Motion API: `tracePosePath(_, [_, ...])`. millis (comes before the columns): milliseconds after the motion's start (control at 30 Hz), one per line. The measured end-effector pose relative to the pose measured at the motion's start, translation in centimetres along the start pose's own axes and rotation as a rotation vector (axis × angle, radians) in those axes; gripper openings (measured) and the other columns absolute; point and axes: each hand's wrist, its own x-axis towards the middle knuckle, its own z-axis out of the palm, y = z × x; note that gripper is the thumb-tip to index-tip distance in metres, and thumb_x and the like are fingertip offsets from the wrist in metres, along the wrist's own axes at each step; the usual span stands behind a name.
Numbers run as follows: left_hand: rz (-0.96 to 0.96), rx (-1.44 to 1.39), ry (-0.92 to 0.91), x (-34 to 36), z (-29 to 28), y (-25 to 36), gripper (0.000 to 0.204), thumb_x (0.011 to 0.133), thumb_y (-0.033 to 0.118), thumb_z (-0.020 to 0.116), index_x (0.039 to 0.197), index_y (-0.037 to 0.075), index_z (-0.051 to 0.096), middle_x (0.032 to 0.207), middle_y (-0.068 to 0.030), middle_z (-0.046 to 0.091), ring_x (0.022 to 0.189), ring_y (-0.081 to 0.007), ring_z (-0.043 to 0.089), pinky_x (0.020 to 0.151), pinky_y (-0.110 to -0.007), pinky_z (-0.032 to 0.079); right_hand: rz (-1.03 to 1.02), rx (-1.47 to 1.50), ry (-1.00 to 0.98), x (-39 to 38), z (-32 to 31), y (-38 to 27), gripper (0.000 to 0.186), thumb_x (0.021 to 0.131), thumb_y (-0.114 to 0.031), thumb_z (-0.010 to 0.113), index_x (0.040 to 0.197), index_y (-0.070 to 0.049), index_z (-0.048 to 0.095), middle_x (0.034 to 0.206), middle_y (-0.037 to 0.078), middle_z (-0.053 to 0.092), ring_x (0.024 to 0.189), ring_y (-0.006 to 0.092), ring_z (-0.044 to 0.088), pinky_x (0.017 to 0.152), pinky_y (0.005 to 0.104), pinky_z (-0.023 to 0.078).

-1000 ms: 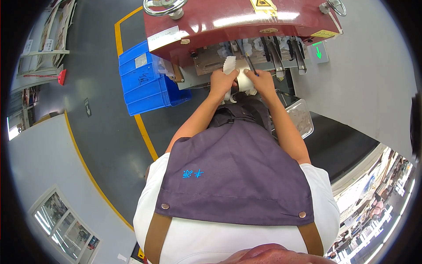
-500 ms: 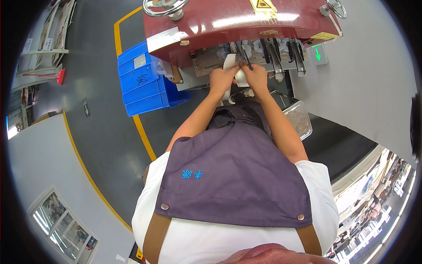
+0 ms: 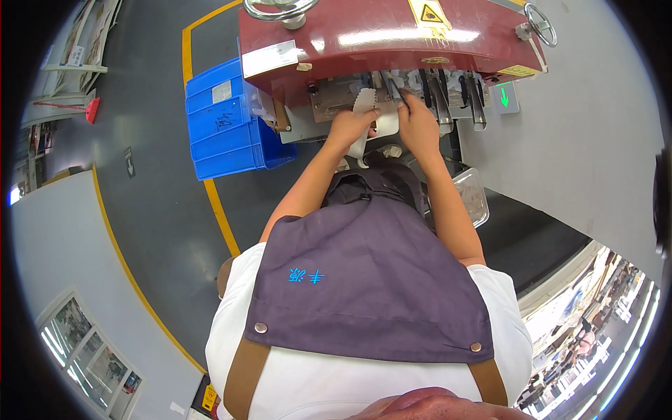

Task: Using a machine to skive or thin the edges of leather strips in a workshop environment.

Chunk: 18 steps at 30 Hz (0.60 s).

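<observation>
My left hand (image 3: pixel 350 127) is closed on a white strip (image 3: pixel 363 103) with a scalloped edge, which stands up past the fingers and trails below the hand. My right hand (image 3: pixel 419 127) is a little to the right, its fingers closed round a thin dark tool (image 3: pixel 398 89) that points toward the machine; its exact kind is too small to tell. Between the hands is a pale flat piece (image 3: pixel 387 125); whether it joins the strip is unclear. Both hands are in front of the low opening of a dark red machine (image 3: pixel 371 52).
Two metal guide channels (image 3: pixel 442 108) jut from the machine right of my hands. A blue plastic bin (image 3: pixel 220 129) stands on its left. Chrome handwheels (image 3: pixel 540 26) top the machine. A clear tray (image 3: pixel 472 196) is beside my right forearm. A grey wall (image 3: pixel 574 140) rises at right.
My hands have moved apart, the right one shifting right and slightly down with the dark tool. The left hand still grips the strip. The whole view has shifted slightly.
</observation>
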Motion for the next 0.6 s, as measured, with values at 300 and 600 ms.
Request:
tracePosePath(300, [-0.025,-0.040,-0.070,0.2,-0.4,-0.1,0.027,0.079,0.024,0.066,0.088,-0.002,0.064,0.074,-0.0057,0.062,0.059,-0.0135,0.060,0.055,-0.026,0.046,-0.079,-0.324,-0.280,1.6,-0.4,-2.6,0.018,0.083,-0.012,0.050,0.089,-0.002,0.064,0.076,0.021,0.063,0.072,0.0384,0.062,0.066,0.0464,0.050])
tracePosePath(600, [-0.086,-0.071,-0.103,0.5,-0.5,0.8,0.025,0.077,0.020,0.065,0.089,-0.003,0.064,0.077,-0.0073,0.064,0.058,-0.0148,0.061,0.052,-0.026,0.046,-0.008,-0.355,-0.372,2.2,0.3,-3.5,0.026,0.083,-0.015,0.049,0.100,-0.004,0.066,0.072,0.024,0.062,0.070,0.0401,0.062,0.065,0.0476,0.050])
